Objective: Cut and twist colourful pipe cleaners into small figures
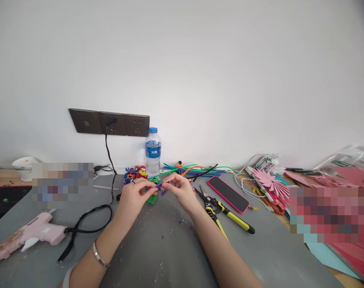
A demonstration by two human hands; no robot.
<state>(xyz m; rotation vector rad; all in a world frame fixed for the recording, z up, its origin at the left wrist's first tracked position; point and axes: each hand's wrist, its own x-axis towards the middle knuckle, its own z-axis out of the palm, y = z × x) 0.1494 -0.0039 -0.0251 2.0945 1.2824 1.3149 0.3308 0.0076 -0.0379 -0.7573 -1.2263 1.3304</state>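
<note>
Between my two hands, over the grey mat (158, 248), is a short purple pipe cleaner (159, 186). My left hand (137, 195) pinches one end of it between thumb and fingertips. On the other side, my right hand (181, 191) grips it the same way, its fingers closed. Just behind and below my fingertips lies a green fuzzy piece (152, 198), partly covered. Small colourful fuzzy figures (135, 173) stand behind my left hand. Several loose pipe cleaners (200, 170) in green, blue, orange and black lie behind my right hand.
A water bottle (153, 152) stands by the wall. Yellow-handled pliers (227, 212) and a pink-cased phone (228, 194) lie to the right, near folded pink paper (272, 182). A pink glue gun (35, 232) and black cord (89, 230) are on the left.
</note>
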